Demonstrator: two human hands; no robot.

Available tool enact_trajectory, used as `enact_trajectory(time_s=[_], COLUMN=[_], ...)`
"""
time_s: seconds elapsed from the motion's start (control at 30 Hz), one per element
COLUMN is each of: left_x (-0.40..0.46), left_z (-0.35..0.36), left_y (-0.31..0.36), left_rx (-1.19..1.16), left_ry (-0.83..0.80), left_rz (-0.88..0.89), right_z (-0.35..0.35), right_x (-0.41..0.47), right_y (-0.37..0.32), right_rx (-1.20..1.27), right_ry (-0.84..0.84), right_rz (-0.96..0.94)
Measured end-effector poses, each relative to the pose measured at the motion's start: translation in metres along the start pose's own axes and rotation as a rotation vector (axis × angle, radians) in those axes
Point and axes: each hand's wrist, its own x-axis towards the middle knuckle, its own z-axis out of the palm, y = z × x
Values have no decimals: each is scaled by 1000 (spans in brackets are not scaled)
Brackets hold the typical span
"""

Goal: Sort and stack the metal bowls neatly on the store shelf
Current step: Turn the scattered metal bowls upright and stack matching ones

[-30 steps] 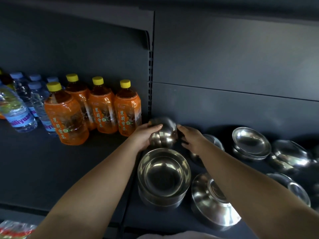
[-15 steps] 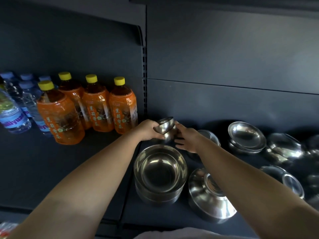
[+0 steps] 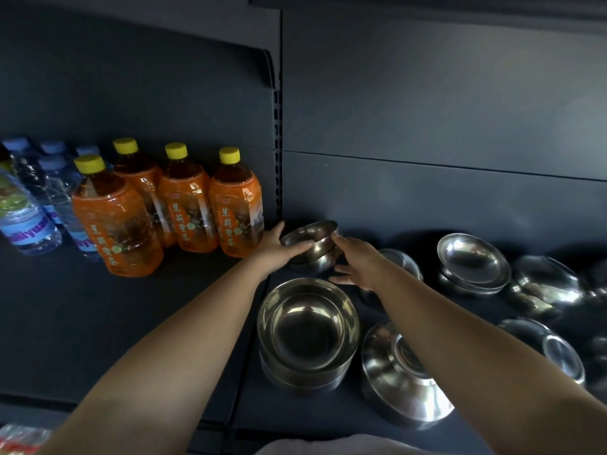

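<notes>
The bowls (image 3: 308,326) in front of me are shiny silver metal with dark reflections. The shelf (image 3: 138,323) and its back panel (image 3: 427,110) are dark blue-grey. The tea bottles (image 3: 115,221) have orange labels with white characters and yellow caps (image 3: 89,163). The water bottles (image 3: 29,221) are clear with blue labels and pale blue caps.

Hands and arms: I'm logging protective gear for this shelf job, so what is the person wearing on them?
Nothing shows: the left hand and right hand are bare, without gloves. No sleeve, watch or ring is visible on either forearm.
</notes>
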Motion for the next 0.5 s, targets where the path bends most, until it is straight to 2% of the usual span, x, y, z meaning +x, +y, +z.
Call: enact_trajectory(time_s=[0.1, 0.2, 0.3, 0.5], left_x=[-1, -2, -1, 0], left_z=[3, 5, 7, 10], left_y=[-6, -6, 0, 6], left_rx=[-286, -564, -813, -855], left_ry=[-28, -83, -66, -59], left_rz=[-183, -246, -296, -243], right_z=[-2, -2, -3, -10], right_x=[0, 1, 2, 4], right_y=[2, 3, 3, 12], right_rx=[66, 90, 55, 27], right_ry=[12, 36, 83, 92], right_rz=[-4, 3, -6, -9])
